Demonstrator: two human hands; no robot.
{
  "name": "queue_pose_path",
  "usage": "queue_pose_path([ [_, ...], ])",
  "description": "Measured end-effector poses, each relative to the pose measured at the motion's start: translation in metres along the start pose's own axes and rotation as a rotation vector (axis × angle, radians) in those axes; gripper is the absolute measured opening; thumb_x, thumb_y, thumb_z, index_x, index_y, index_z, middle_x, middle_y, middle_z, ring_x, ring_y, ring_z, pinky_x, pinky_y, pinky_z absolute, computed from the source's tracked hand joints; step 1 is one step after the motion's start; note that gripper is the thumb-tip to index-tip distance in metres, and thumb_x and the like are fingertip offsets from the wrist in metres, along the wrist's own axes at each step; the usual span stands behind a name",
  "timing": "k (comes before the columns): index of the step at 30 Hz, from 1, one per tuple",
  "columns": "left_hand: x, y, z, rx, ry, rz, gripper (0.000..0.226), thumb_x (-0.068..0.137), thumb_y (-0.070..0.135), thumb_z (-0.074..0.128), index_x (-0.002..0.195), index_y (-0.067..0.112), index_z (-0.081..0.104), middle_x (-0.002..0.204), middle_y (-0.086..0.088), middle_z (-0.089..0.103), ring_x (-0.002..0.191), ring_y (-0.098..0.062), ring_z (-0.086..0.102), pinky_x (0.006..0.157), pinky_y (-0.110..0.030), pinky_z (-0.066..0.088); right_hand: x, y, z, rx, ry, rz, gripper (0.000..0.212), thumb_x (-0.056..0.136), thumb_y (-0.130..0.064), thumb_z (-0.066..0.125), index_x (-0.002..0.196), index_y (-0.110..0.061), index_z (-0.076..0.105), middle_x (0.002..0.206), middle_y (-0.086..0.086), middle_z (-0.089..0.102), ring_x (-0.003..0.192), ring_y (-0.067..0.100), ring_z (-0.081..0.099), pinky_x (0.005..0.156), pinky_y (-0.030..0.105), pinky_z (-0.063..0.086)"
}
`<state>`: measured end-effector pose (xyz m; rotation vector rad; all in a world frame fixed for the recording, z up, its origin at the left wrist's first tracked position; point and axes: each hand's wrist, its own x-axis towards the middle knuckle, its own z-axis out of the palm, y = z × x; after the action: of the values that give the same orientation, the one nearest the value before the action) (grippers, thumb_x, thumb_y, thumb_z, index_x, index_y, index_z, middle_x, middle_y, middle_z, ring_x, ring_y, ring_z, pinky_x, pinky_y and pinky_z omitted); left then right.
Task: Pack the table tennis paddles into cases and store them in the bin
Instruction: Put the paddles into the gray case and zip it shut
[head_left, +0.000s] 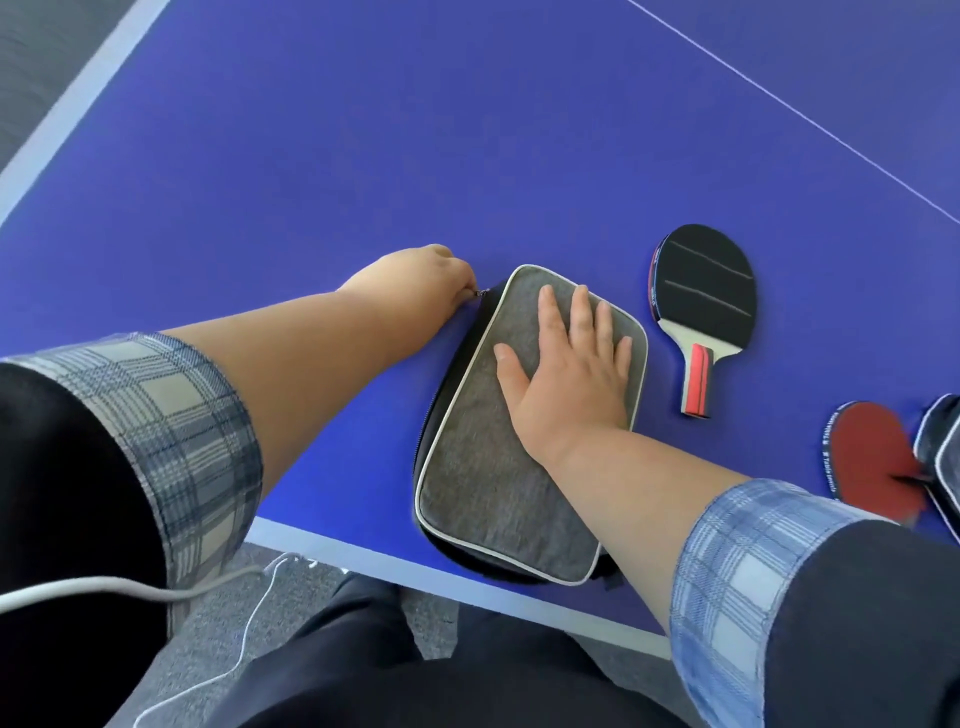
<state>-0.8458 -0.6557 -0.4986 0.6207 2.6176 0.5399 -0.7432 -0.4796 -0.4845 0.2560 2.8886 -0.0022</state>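
Observation:
A grey fabric paddle case (483, 467) with pale piping lies on the blue table near its front edge. My right hand (566, 374) presses flat on its top, fingers spread. My left hand (431, 278) pinches the small zipper pull (484, 292) at the case's far left corner. To the right lies a paddle (702, 296) with its black face up and a red and black handle. Further right a red-faced paddle (872, 460) rests partly under another dark case (943, 452) at the frame's edge. No bin is in view.
The blue table (363, 156) has a white stripe along its left and front edges and a thin white line at the upper right. A white cable (249, 597) hangs over my lap below the table edge. Grey carpet shows underneath.

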Motion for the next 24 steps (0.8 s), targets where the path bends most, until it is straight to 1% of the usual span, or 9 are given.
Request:
queue_pose_path([
  [2, -0.014, -0.003, 0.002, 0.014, -0.035, -0.029, 0.030, 0.104, 0.033, 0.037, 0.123, 0.027, 0.060, 0.118, 0.000, 0.055, 0.105, -0.022, 0.059, 0.088, -0.040, 0.050, 0.001, 0.000, -0.001, -0.005, -0.005, -0.003, 0.083, 0.088, -0.072, 0.013, 0.161, -0.031, 0.008, 0.170, 0.007, 0.005, 0.156, 0.030, -0.001, 0.124, 0.057, 0.005],
  [5, -0.032, -0.001, 0.008, 0.023, -0.071, -0.050, 0.033, 0.104, 0.036, 0.036, 0.123, 0.026, 0.061, 0.118, -0.001, 0.056, 0.106, -0.024, 0.060, 0.091, -0.045, 0.050, -0.003, 0.001, -0.002, -0.022, -0.027, -0.036, 0.084, 0.086, -0.073, 0.010, 0.160, -0.033, 0.006, 0.170, 0.008, 0.003, 0.156, 0.032, -0.002, 0.123, 0.057, 0.005],
  [9, -0.038, 0.003, 0.004, 0.046, -0.073, -0.086, 0.028, 0.104, 0.029, 0.039, 0.121, 0.024, 0.061, 0.118, -0.002, 0.054, 0.099, -0.027, 0.061, 0.087, -0.046, 0.052, -0.013, 0.006, -0.002, -0.056, -0.058, -0.093, 0.086, 0.085, -0.074, 0.010, 0.160, -0.033, 0.003, 0.170, 0.008, -0.001, 0.155, 0.032, -0.005, 0.123, 0.057, 0.004],
  [14, -0.046, 0.008, 0.004, 0.074, -0.050, -0.094, 0.024, 0.102, 0.024, 0.042, 0.118, 0.021, 0.061, 0.117, -0.004, 0.055, 0.097, -0.029, 0.062, 0.085, -0.046, 0.053, -0.014, 0.008, 0.000, -0.036, -0.035, -0.096, 0.085, 0.087, -0.074, 0.014, 0.161, -0.033, 0.005, 0.170, 0.008, 0.002, 0.156, 0.031, -0.003, 0.124, 0.056, 0.004],
  [17, -0.063, 0.008, 0.012, 0.088, -0.046, -0.076, 0.023, 0.101, 0.020, 0.045, 0.117, 0.022, 0.061, 0.115, -0.003, 0.056, 0.099, -0.028, 0.062, 0.084, -0.045, 0.054, -0.012, 0.009, 0.002, -0.010, -0.016, -0.092, 0.083, 0.088, -0.074, 0.018, 0.160, -0.034, 0.007, 0.170, 0.007, 0.004, 0.156, 0.030, -0.002, 0.124, 0.056, 0.004],
  [20, -0.087, 0.011, 0.024, 0.100, -0.006, -0.103, 0.022, 0.103, 0.026, 0.045, 0.116, 0.024, 0.063, 0.112, -0.001, 0.057, 0.097, -0.026, 0.060, 0.082, -0.042, 0.053, -0.012, 0.010, 0.003, 0.003, 0.003, -0.101, 0.083, 0.089, -0.075, 0.019, 0.160, -0.035, 0.008, 0.170, 0.007, 0.005, 0.156, 0.030, 0.000, 0.123, 0.057, 0.005],
  [22, -0.103, 0.014, 0.034, 0.092, 0.021, -0.131, 0.024, 0.104, 0.029, 0.044, 0.115, 0.025, 0.064, 0.111, 0.000, 0.057, 0.100, -0.025, 0.058, 0.080, -0.040, 0.052, -0.011, 0.010, 0.004, 0.024, 0.015, -0.111, 0.083, 0.088, -0.075, 0.020, 0.160, -0.034, 0.010, 0.170, 0.007, 0.006, 0.156, 0.030, 0.000, 0.123, 0.058, 0.006],
  [24, -0.118, 0.018, 0.044, 0.107, 0.049, -0.137, 0.025, 0.104, 0.025, 0.044, 0.117, 0.025, 0.065, 0.111, 0.003, 0.058, 0.105, -0.023, 0.056, 0.083, -0.039, 0.051, -0.010, 0.011, 0.005, 0.051, 0.024, -0.116, 0.084, 0.088, -0.076, 0.021, 0.160, -0.034, 0.011, 0.170, 0.008, 0.006, 0.156, 0.031, 0.000, 0.123, 0.058, 0.006],
])
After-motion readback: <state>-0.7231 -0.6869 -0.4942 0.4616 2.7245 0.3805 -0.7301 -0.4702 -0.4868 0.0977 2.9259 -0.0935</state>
